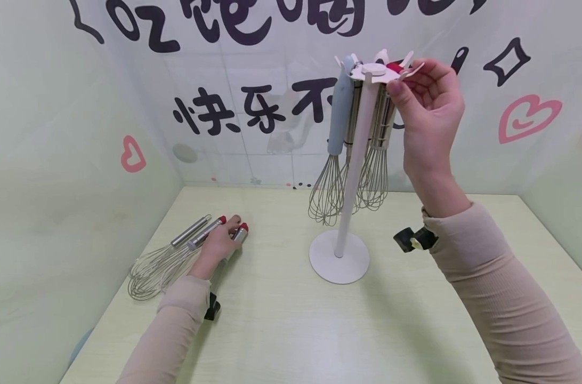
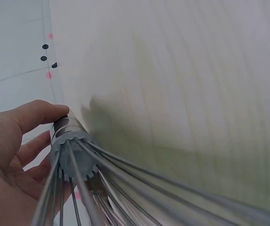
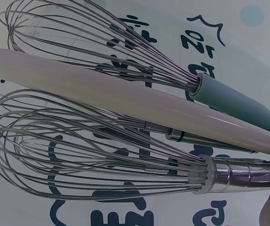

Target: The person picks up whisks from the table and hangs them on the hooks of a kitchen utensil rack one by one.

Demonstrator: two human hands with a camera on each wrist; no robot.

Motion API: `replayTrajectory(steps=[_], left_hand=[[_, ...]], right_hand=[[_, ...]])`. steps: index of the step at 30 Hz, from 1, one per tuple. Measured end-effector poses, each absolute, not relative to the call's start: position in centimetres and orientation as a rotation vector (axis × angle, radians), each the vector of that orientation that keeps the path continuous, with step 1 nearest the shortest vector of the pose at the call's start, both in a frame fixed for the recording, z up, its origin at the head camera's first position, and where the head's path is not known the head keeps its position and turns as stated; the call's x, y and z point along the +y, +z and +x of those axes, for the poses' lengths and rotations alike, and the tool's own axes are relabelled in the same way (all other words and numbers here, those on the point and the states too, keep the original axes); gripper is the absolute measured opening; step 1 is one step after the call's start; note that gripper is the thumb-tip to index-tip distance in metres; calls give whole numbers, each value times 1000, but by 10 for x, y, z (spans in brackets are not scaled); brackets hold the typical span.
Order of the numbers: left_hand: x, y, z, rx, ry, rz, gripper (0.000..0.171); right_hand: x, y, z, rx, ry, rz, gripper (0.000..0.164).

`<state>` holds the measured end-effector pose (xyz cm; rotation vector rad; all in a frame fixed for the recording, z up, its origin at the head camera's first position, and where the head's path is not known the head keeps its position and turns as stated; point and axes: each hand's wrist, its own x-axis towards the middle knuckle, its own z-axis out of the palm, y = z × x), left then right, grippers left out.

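Note:
On the left of the table, my left hand [image 1: 218,244] grips the metal handle of a red-ended whisk [image 1: 242,234]. Its wires fan toward the camera from a grey collar [image 2: 76,162] in the left wrist view. My right hand [image 1: 437,104] is raised to the top of a white hanging stand [image 1: 356,160], where thumb and fingers pinch one of its hooks [image 1: 412,70]. Several whisks hang from this stand. One has a blue handle [image 1: 339,114]; a metal-handled whisk [image 3: 248,172] hangs nearest my right hand, a bit of red at its top.
Two more whisks lie beside my left hand, one with a plain metal handle [image 1: 191,230], the other with a red end [image 1: 222,219]. The stand's round white base [image 1: 329,269] rests mid-table. Behind is a wall sheet with dark lettering [image 1: 259,114].

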<state>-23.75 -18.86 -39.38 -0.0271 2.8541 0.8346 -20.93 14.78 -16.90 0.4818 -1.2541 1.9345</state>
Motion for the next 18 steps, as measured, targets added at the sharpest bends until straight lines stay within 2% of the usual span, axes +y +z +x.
replayTrajectory(steps=[18], left_hand=[[-183, -384, -237, 2908, 906, 32, 52]], right_hand=[[148, -169, -210, -1264, 1928, 482, 24]])
